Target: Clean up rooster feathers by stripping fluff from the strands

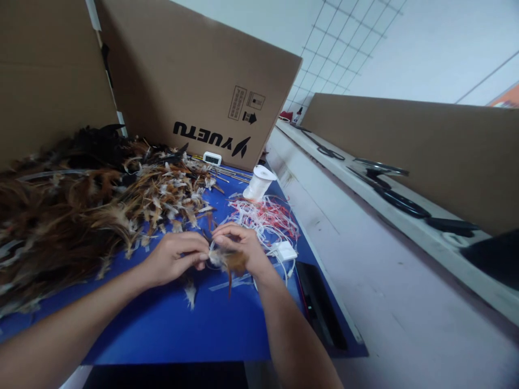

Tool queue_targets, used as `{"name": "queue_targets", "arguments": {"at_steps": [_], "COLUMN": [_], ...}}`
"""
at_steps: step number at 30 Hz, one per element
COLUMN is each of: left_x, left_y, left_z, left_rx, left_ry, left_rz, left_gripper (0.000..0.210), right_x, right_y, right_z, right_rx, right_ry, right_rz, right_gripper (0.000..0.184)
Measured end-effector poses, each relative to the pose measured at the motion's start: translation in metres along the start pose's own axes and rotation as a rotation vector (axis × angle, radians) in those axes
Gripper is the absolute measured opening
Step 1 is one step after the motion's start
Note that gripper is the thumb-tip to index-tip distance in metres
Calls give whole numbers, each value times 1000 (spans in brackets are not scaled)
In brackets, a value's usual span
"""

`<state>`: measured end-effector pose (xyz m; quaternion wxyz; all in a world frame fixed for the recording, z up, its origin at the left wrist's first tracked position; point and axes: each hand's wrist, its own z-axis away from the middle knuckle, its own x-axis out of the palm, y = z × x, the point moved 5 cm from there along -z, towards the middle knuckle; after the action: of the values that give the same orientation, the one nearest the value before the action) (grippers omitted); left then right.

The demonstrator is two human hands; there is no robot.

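Over the blue tabletop my two hands are close together. My left hand is closed, its thumb and fingertips pinching the pale base of a small brown feather bunch. The bunch's brown tips spread across the palm side of my right hand. That hand is closed too, thumb against forefinger, beside a thin pale loop and a dark quill; what its fingertips grip is too small to make out. A loose whitish feather is below my left hand.
A large heap of brown and black feathers covers the left side. To the right are a white spool, tangled red and white strands, a white plug-like block and a long black object. A cardboard box stands behind.
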<state>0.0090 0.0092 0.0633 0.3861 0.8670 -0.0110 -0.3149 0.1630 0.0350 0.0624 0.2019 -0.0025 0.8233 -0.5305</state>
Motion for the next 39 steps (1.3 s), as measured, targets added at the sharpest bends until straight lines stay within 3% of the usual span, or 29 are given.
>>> {"name": "queue_targets", "arguments": {"at_steps": [6,11,17,21,28,34,39], "left_x": [-12,-17,-19,-16,0,8,4], "left_y": [-18,-31,-28,-20,-15,-12,-7], "left_z": [-2,3,5,3,6,9,2], "left_rx": [-291,-375,-324,-203,29,85,29], "left_ry": [210,304,295,290,143,-37,-22], "left_rz": [238,132,-181,-345,-477,-468,-122], "left_gripper": [20,20,20,17,24,28,22], "right_x": [9,10,18,25,26,9,-3], "right_y": [17,11,-14,-22,-37,-38,-8], "right_z": [2,5,12,17,19,14,5], "right_rx": [131,43,-138,-263,-380,-283,0], "right_ry": [78,133,102,84,47,68,45], "right_rz": [-12,143,430,658,921,672,147], "right_gripper": [29,13,12,19,18,15,8]}}
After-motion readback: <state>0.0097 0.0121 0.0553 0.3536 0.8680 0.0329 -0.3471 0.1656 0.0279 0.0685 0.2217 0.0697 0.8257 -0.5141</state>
